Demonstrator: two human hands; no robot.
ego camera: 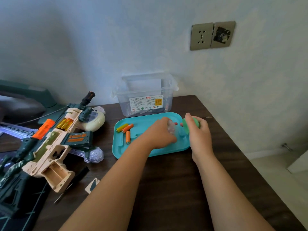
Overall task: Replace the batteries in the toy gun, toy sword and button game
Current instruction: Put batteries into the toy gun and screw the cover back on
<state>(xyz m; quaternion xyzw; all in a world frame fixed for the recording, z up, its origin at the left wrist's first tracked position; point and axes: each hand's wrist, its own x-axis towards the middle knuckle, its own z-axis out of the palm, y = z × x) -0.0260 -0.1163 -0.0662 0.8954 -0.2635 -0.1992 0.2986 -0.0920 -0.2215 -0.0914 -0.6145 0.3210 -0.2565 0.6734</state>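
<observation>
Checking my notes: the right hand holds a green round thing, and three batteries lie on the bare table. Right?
No. The head view shows the three batteries in the turquoise tray, not on the table; the right hand holds the green round thing.

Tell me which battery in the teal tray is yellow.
The leftmost battery, lying slanted beside an orange one; the third, also orange, lies nearer the person.

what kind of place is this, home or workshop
Probably a room in a home: a dark wooden table against a pale wall, a wall socket, and a toy gun lying on the table.
</observation>
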